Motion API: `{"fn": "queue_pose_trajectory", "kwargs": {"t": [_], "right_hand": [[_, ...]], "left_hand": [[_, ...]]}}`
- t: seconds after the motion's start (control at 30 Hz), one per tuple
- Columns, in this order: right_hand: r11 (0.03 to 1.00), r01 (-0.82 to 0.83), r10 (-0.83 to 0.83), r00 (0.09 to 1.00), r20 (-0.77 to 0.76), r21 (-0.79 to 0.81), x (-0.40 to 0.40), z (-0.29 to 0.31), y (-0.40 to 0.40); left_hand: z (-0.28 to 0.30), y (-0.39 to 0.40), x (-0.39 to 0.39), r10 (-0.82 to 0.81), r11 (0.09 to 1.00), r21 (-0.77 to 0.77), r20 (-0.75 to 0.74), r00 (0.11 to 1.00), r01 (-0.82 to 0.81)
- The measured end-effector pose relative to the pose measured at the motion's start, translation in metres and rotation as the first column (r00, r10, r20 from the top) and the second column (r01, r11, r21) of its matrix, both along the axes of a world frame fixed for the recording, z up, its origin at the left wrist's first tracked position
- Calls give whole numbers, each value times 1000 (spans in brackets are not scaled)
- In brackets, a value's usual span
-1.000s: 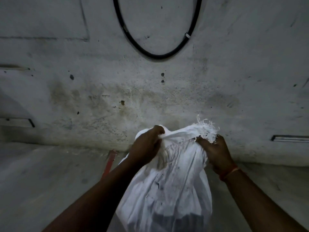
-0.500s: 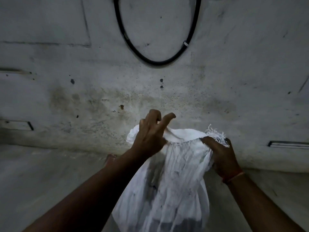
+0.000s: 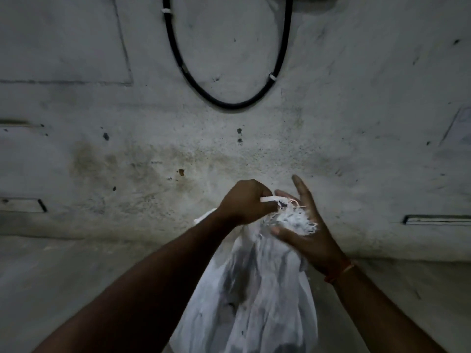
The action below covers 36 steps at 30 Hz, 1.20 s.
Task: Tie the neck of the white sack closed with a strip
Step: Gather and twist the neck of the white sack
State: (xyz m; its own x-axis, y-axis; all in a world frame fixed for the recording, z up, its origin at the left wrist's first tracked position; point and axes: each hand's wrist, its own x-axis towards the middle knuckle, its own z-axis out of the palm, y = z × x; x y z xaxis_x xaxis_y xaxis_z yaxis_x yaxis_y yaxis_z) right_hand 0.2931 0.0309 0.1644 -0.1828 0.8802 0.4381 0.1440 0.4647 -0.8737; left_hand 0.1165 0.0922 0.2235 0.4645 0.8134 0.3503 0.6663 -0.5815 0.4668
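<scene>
The white sack point(image 3: 257, 296) stands on the floor in front of me, its body creased and smudged dark. Its neck is gathered into a bunch, and the frayed mouth point(image 3: 295, 221) sticks out to the right. My left hand point(image 3: 244, 202) is a fist clamped around the gathered neck from the left, and a short white strip point(image 3: 269, 199) shows at its fingers. My right hand point(image 3: 303, 225) is spread beside the frayed mouth, palm toward it, fingers apart and lightly touching the fringe. A red thread band circles my right wrist.
A stained concrete wall point(image 3: 178, 149) rises just behind the sack. A black cable loop point(image 3: 229, 105) hangs on it above my hands. Grey floor point(image 3: 63, 276) spreads to the left and right. Slots in the wall sit at the far left and far right.
My left hand went from spread fingers above the sack to a fist on the gathered neck. My right hand let go of the sack's edge and opened. The mouth is now bunched together.
</scene>
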Motion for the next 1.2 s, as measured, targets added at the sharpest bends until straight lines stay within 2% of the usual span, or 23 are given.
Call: {"fn": "queue_pose_trajectory", "kwargs": {"t": [0.07,0.2,0.3,0.37,0.43,0.5,0.53,0.6,0.7,0.8,0.93,1.07,1.13,1.2], "right_hand": [[999,-7,4,997,74,35,-9,5,-1],[976,151,-173,976,134,158,-9,3,5],[969,192,-207,975,83,156,-6,1,6],[963,234,-237,972,6,132,-3,-1,7],[965,253,-246,964,-105,66,1,-3,7],[976,217,-213,963,-164,8,4,-5,7],[981,193,-192,967,-170,-10,5,-6,7],[987,152,-160,967,-198,-57,4,-8,7],[983,159,-178,950,-258,-92,0,-7,7],[980,196,-200,951,-236,-37,-10,1,5],[992,122,-124,982,-144,-27,-22,6,-9],[988,143,-142,990,-20,58,-29,13,-11],[981,162,-159,987,-34,107,-27,13,-8],[972,192,-186,981,-54,137,-25,10,-6]], "left_hand": [[0,-4,12,-6,997,78,-29,1000,8],[-3,-4,15,12,991,137,4,1000,-12],[-10,-4,-4,-125,992,24,41,991,124],[-18,-8,-24,-149,988,-39,12,989,149],[-34,-10,-42,-82,997,-9,-125,989,81],[-49,-8,-58,121,980,186,-268,956,-72],[-52,-7,-64,232,948,276,-264,936,-157],[-55,-6,-75,289,914,332,-124,949,-235],[-42,-11,-67,134,960,224,156,979,-167],[-8,-14,-44,41,978,187,244,969,-88],[21,-3,-26,34,973,224,56,998,-46],[23,-2,-6,40,994,106,-116,992,-28],[17,-6,1,52,992,118,-131,990,-36],[14,-9,-2,45,997,69,-71,996,-40]]}}
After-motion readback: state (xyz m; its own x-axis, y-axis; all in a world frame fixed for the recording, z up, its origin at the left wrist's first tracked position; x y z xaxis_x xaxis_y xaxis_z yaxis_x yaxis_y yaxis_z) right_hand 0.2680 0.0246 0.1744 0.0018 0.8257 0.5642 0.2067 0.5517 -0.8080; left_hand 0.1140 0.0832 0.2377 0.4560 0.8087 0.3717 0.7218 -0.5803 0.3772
